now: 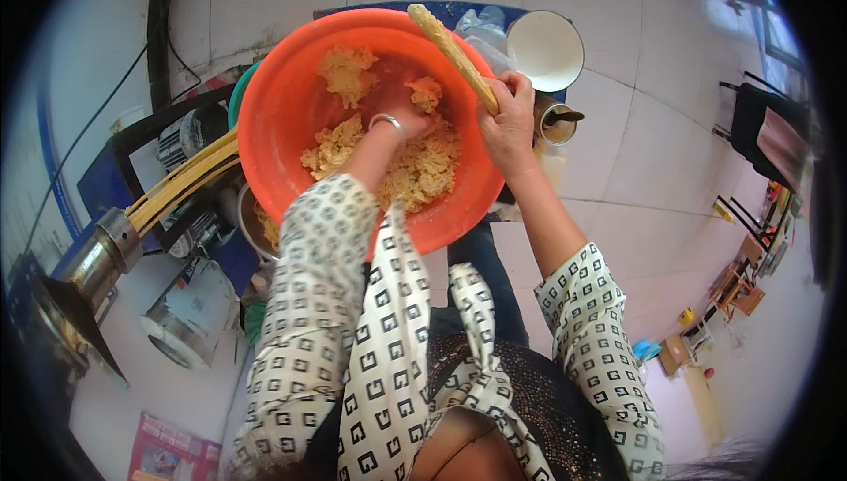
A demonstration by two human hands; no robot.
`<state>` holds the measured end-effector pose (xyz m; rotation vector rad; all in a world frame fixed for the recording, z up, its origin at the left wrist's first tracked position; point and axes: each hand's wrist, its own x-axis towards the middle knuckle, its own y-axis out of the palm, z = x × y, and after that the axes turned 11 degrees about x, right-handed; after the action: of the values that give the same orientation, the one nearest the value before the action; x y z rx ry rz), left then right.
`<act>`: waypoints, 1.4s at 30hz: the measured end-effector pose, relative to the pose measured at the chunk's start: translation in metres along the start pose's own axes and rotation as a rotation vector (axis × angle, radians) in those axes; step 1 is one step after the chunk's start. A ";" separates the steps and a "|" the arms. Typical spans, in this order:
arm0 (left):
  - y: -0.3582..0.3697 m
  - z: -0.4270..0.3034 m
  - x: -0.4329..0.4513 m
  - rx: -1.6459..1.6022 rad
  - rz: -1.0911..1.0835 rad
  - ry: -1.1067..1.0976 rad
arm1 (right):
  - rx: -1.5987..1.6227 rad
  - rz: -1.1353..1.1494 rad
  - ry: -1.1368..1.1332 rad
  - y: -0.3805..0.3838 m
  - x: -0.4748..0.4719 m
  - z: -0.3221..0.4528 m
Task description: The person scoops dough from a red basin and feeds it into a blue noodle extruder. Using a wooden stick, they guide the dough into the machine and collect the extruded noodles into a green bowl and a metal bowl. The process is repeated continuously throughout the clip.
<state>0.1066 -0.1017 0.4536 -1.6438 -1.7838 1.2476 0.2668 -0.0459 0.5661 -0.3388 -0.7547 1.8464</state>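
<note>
A large orange plastic basin stands before me, holding crumbly yellow dough in several clumps. My left hand, with a silver bangle at the wrist, reaches down into the basin among the dough. Its fingers are blurred and partly hidden, so I cannot tell whether they grip any. Beside them lies a small dough lump. At the basin's right rim, my right hand is closed around the lower end of a wooden stick. Dough coats the stick, which slants up and left over the rim.
Yellow noodle strands stretch from a metal extruder nozzle on the left towards the basin. A metal bowl with noodles sits below them. Right of the basin are a white enamel bowl, a plastic bag and an open can.
</note>
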 end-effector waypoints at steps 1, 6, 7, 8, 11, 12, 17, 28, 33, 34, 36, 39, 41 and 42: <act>-0.004 0.002 0.002 -0.116 -0.068 0.070 | -0.010 0.014 -0.007 0.000 0.001 -0.001; 0.009 -0.033 0.027 -0.004 0.015 -0.226 | -0.010 0.005 0.013 0.001 0.001 -0.002; 0.020 -0.045 0.031 -0.111 -0.091 -0.370 | -0.002 0.019 0.028 0.001 0.000 -0.002; 0.028 -0.048 0.028 0.185 -0.051 -0.265 | 0.010 0.031 0.041 0.001 -0.001 -0.001; 0.054 -0.044 0.020 0.526 0.012 -0.043 | 0.040 0.025 0.058 -0.002 -0.001 0.000; 0.058 -0.037 0.019 0.581 -0.013 -0.009 | 0.059 0.025 0.073 -0.003 0.000 0.001; 0.048 -0.024 0.026 0.478 0.091 0.086 | 0.039 0.070 0.071 -0.007 0.001 0.005; -0.022 -0.008 0.002 0.549 0.130 0.217 | -0.103 -0.028 -0.020 -0.001 0.007 -0.006; 0.008 0.010 -0.026 0.374 0.024 0.058 | -0.077 -0.015 -0.006 0.000 0.007 -0.005; 0.013 0.012 -0.023 0.368 0.007 0.051 | -0.052 -0.015 0.007 0.000 0.005 -0.002; 0.023 0.016 -0.009 0.387 -0.010 0.028 | -0.053 0.001 0.008 0.000 0.003 0.002; 0.037 0.010 0.023 0.368 -0.021 0.090 | -0.035 0.074 0.018 0.000 0.003 0.007; 0.043 -0.004 0.035 0.428 -0.394 0.172 | -0.020 0.111 0.059 -0.001 0.004 0.006; 0.041 -0.010 0.040 0.448 -0.252 0.086 | -0.033 0.108 0.042 -0.001 0.005 0.004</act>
<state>0.1289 -0.0645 0.4148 -1.1669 -1.4691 1.3167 0.2630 -0.0421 0.5704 -0.4457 -0.7516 1.9231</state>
